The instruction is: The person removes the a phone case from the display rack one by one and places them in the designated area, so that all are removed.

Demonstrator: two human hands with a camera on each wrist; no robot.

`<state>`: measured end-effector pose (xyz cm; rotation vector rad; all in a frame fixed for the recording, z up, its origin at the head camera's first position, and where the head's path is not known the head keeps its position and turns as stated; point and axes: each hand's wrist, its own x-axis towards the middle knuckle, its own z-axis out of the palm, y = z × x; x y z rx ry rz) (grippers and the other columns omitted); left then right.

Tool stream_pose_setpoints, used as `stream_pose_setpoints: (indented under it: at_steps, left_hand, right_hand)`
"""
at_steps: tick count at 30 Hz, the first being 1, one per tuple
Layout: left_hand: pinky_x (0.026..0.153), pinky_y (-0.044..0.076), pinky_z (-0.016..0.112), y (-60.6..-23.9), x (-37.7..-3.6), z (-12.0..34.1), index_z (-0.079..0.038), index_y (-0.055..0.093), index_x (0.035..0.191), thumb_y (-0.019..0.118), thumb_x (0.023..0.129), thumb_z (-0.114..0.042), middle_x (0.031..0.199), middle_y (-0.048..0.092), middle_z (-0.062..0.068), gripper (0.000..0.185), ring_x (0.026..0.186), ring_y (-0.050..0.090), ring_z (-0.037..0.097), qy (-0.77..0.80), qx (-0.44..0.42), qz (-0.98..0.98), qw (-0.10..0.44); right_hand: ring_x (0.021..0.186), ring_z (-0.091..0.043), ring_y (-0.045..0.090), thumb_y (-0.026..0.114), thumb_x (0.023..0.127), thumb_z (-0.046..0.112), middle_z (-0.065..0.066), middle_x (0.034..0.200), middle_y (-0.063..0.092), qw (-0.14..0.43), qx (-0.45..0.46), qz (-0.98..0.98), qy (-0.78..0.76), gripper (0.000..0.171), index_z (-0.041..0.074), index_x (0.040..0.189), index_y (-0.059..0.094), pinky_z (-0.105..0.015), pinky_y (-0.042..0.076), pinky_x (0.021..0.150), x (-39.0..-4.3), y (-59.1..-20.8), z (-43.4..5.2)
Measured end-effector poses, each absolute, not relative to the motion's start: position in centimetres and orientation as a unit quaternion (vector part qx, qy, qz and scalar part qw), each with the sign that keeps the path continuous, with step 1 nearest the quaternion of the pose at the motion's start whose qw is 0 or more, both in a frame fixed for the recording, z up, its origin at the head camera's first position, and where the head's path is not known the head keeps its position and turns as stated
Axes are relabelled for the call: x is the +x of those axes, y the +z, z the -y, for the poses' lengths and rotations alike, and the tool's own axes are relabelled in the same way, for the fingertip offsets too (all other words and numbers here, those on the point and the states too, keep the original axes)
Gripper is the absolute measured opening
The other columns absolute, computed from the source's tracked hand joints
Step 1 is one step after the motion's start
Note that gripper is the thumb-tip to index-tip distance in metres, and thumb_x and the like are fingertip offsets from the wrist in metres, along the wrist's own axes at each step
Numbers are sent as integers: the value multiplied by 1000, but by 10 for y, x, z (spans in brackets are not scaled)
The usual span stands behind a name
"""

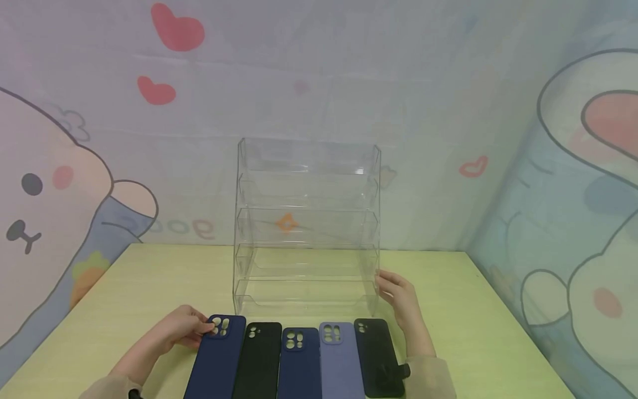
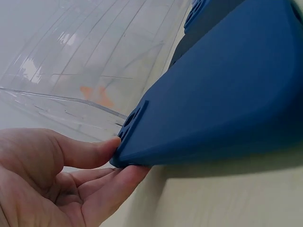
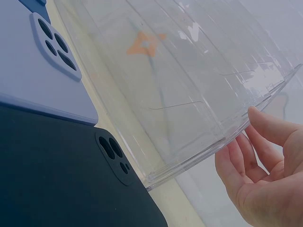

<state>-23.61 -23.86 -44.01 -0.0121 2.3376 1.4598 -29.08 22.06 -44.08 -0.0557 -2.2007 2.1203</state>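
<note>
A dark blue phone case (image 1: 214, 357) lies at the left end of a row of several cases. My left hand (image 1: 181, 328) pinches its upper left corner, thumb over the camera cutouts and fingers beneath, as the left wrist view shows. Behind the row stands a clear tiered plastic rack (image 1: 306, 302). The fingertips of my right hand (image 1: 401, 296) touch the outside of its right side panel, fingers loosely bent. Nearest below that hand is a black phone case (image 1: 376, 354) at the right end of the row.
Between the end cases lie another black case (image 1: 259, 354), a smaller dark blue case (image 1: 300, 366) and a lavender case (image 1: 341, 366). All rest on a pale yellow table (image 1: 473, 332). A printed cloth backdrop (image 1: 438, 83) hangs behind the table and along its sides.
</note>
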Motion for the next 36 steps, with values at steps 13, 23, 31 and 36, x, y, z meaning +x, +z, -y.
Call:
stream_pose_setpoints:
  at_steps: [13,23,31,36]
  left_hand:
    - [60,59,29,-440,-233,229,19,63,107,68,88,-8,77,70,5,33,64,65,12,470,-50,-870,142]
    - [60,60,32,-434,-227,224,14,69,94,78,80,-10,73,68,9,29,61,66,16,420,-65,-899,108]
    - [57,59,30,-428,-225,224,11,69,88,75,83,-12,68,67,10,24,57,64,16,397,-66,-908,117]
    - [55,58,30,-422,-226,222,9,71,89,75,84,-15,65,68,7,25,55,65,16,369,-52,-920,122]
  right_hand:
    - [99,-2,61,58,99,15,-21,143,48,39,-15,716,697,44,-7,136,50,-43,43,110,-291,-438,-219]
    - [94,2,61,58,99,15,-20,140,51,45,-17,718,694,43,-7,135,51,-44,43,109,-290,-439,-219]
    - [95,-1,62,59,98,15,-12,132,58,44,-18,715,698,44,-7,135,51,-44,44,109,-291,-440,-220]
    - [96,-3,64,60,97,15,-1,121,63,45,-20,713,699,44,-8,134,52,-41,45,107,-291,-439,-220]
